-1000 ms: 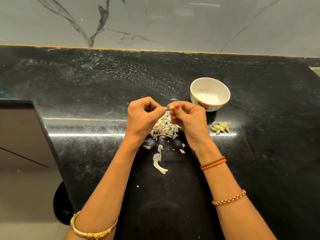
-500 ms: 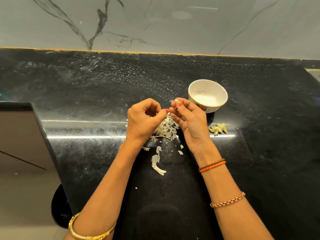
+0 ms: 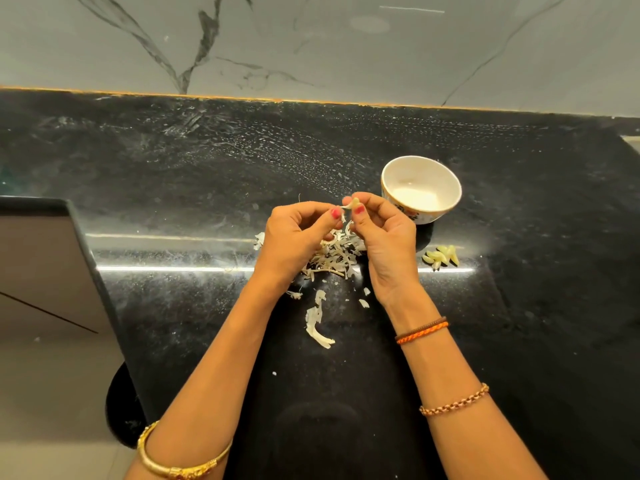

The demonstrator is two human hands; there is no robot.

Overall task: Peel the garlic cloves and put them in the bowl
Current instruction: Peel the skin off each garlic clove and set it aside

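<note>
My right hand [image 3: 382,237] pinches a small pale garlic clove [image 3: 354,203] between thumb and fingertips, just left of the white bowl [image 3: 391,178]. My left hand [image 3: 294,237] has its fingers curled and its thumb and fingertips pinch a thin strip of skin [image 3: 343,216] coming off the clove. A heap of papery garlic skins [image 3: 332,259] lies on the black counter under both hands. The bowl's inside shows white, with no clove visible in it. Several peeled yellowish cloves [image 3: 440,258] lie on the counter below the bowl.
The black stone counter [image 3: 173,174] runs back to a grey marble wall [image 3: 311,46]. Loose skin pieces, one long curl [image 3: 316,325], lie nearer to me. The counter's left edge drops off at a step [image 3: 86,258] beside a brown panel and the floor.
Both hands rose slightly and drew a little apart, pulling a strip of skin away from the clove. The view shifted a little; the bowl and peeled cloves stayed put.
</note>
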